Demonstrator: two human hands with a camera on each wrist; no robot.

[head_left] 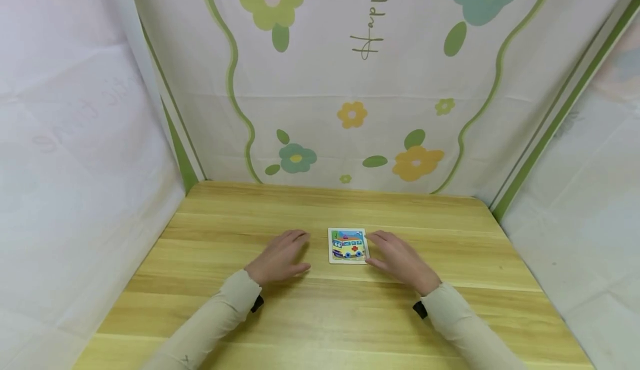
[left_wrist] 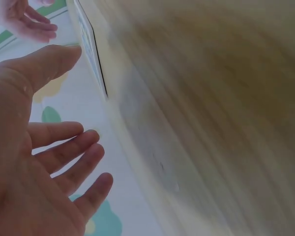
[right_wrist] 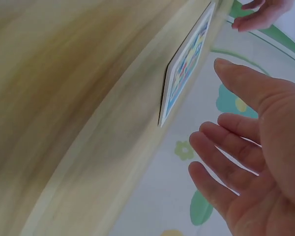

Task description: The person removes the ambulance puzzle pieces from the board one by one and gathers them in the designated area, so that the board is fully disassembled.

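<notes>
Tabletop [head_left: 325,320]: squarish card [head_left: 348,246], ambulance [head_left: 351,247] leftward

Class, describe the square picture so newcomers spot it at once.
On the wooden table, look between the left hand and right hand. There lies a flat, white-bordered ambulance picture; unlike the printed flowers beyond, it bears a red cross.
</notes>
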